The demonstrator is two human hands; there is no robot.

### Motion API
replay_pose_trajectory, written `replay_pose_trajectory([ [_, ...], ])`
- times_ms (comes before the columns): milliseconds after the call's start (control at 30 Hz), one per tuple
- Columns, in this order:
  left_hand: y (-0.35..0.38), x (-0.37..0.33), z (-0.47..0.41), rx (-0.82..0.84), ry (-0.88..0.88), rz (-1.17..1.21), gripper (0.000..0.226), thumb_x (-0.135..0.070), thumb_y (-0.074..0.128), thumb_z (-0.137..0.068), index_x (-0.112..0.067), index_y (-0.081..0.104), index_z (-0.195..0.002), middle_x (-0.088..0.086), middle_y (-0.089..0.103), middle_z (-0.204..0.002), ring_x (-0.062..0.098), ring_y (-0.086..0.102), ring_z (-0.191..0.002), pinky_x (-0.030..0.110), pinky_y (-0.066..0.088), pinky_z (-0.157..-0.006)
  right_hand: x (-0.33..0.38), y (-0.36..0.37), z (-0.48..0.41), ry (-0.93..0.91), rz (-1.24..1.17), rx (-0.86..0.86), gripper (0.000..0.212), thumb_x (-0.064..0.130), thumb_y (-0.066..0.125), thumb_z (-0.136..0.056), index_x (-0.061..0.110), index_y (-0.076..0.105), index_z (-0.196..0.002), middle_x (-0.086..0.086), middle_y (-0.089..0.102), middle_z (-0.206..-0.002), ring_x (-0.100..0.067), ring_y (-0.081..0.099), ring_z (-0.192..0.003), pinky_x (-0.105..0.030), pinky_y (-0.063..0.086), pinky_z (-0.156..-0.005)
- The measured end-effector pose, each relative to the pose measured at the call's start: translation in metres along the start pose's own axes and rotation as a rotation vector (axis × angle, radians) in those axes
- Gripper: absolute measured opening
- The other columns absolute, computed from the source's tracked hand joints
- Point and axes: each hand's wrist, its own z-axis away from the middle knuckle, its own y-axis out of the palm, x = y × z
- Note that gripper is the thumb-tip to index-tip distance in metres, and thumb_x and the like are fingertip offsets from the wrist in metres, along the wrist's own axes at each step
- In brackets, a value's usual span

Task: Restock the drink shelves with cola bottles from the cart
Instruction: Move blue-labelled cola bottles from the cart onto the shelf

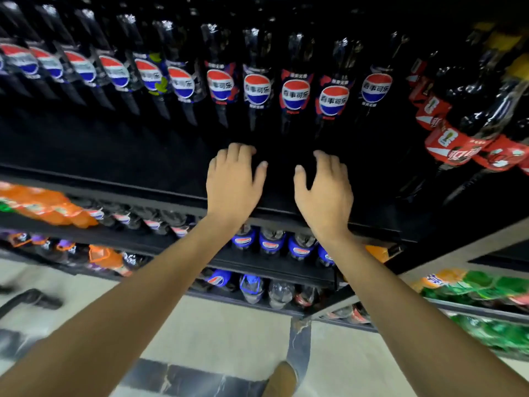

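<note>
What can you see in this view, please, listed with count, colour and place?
Black-label cola bottles: about eleven in front, red-white-blue logos, top shelf row.
Red-label cola bottles: several, dark, top shelf, right end.
Blue-label cola bottles: several, lower shelves beneath the wrists.
Orange soda bottles: several, orange, second shelf, left.
Green bottles: several, green, neighbouring unit, lower right.
Shelves: several tiers, black.
Floor: pale tiles, dark band.
Left hand: one, empty, fingers relaxed, over top shelf's front.
Right hand: one, empty, beside it.
</note>
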Motion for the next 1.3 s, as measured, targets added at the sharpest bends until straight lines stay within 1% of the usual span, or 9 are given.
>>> replay_pose_trajectory([
  [100,-0.028,0.025,0.051,0.071,0.046,-0.107,0.039,-0.034,0.051,-0.096,-0.005,0.057,-0.123,0.011,0.057,-0.124,0.034,0.052,-0.112,0.043,0.034,-0.102,0.022,-0.018,0.04,-0.145,0.081,0.139,0.044,0.036,0.05,-0.095,0.004,0.058,-0.124,-0.014,0.061,-0.118,-0.034,0.055,-0.109,-0.044,0.045,-0.088],
  [200,-0.056,0.052,0.103,0.093,0.04,-0.199,0.037,-0.032,0.055,-0.093,-0.003,0.061,-0.115,0.013,0.061,-0.117,0.035,0.057,-0.104,0.046,0.038,-0.099,0.049,-0.034,0.079,-0.3,0.125,0.258,0.045,0.035,0.049,-0.092,0.001,0.061,-0.119,-0.016,0.062,-0.112,-0.036,0.055,-0.106,-0.046,0.044,-0.089],
  [333,-0.088,0.079,0.164,0.257,-0.036,-0.27,0.04,-0.037,0.052,-0.093,-0.005,0.058,-0.116,0.013,0.059,-0.119,0.034,0.054,-0.108,0.044,0.034,-0.101,0.081,-0.042,0.129,-0.382,0.206,0.472,0.043,0.038,0.048,-0.093,0.005,0.059,-0.119,-0.014,0.059,-0.112,-0.035,0.051,-0.108,-0.044,0.041,-0.089],
  [433,-0.119,0.097,0.217,0.371,-0.134,-0.269,0.042,-0.04,0.049,-0.094,-0.007,0.056,-0.12,0.011,0.056,-0.12,0.033,0.051,-0.113,0.043,0.032,-0.101,0.11,-0.044,0.172,-0.415,0.205,0.613,0.043,0.039,0.047,-0.095,0.007,0.057,-0.122,-0.014,0.058,-0.117,-0.034,0.048,-0.113,-0.043,0.04,-0.09],
  [600,-0.169,0.146,0.292,0.414,-0.366,-0.247,0.044,-0.042,0.046,-0.096,-0.008,0.052,-0.124,0.011,0.053,-0.126,0.033,0.047,-0.118,0.042,0.032,-0.1,0.174,-0.039,0.234,-0.544,0.198,0.801,0.041,0.041,0.043,-0.095,0.012,0.055,-0.122,-0.009,0.057,-0.119,-0.029,0.047,-0.116,-0.04,0.039,-0.092],
  [767,-0.209,0.205,0.329,0.459,-0.53,-0.312,0.048,-0.045,0.042,-0.097,-0.012,0.051,-0.13,0.009,0.053,-0.131,0.031,0.046,-0.122,0.042,0.033,-0.1,0.248,-0.017,0.246,-0.78,0.171,0.879,0.037,0.039,0.044,-0.095,0.011,0.054,-0.117,-0.011,0.058,-0.116,-0.03,0.048,-0.115,-0.041,0.041,-0.09],
  [933,-0.249,0.269,0.329,0.457,-0.675,-0.355,0.047,-0.046,0.044,-0.096,-0.012,0.052,-0.128,0.009,0.054,-0.131,0.031,0.047,-0.122,0.042,0.033,-0.099,0.335,0.021,0.237,-0.999,0.156,0.883,0.035,0.036,0.043,-0.096,0.011,0.054,-0.119,-0.01,0.054,-0.12,-0.029,0.046,-0.117,-0.041,0.042,-0.088],
  [1167,-0.32,0.373,0.304,0.386,-0.8,-0.454,0.042,-0.04,0.042,-0.097,-0.012,0.053,-0.126,0.008,0.056,-0.13,0.028,0.048,-0.124,0.041,0.034,-0.101,0.483,0.091,0.223,-1.173,0.1,0.905,0.037,0.034,0.043,-0.095,0.01,0.055,-0.12,-0.011,0.057,-0.12,-0.03,0.047,-0.118,-0.04,0.043,-0.086],
  [1300,-0.359,0.431,0.294,0.413,-0.87,-0.508,0.041,-0.041,0.041,-0.098,-0.012,0.053,-0.125,0.008,0.056,-0.126,0.029,0.049,-0.121,0.039,0.036,-0.099,0.569,0.123,0.219,-1.236,0.049,0.912,0.034,0.033,0.045,-0.095,0.009,0.056,-0.116,-0.011,0.058,-0.117,-0.032,0.05,-0.117,-0.041,0.043,-0.087],
])
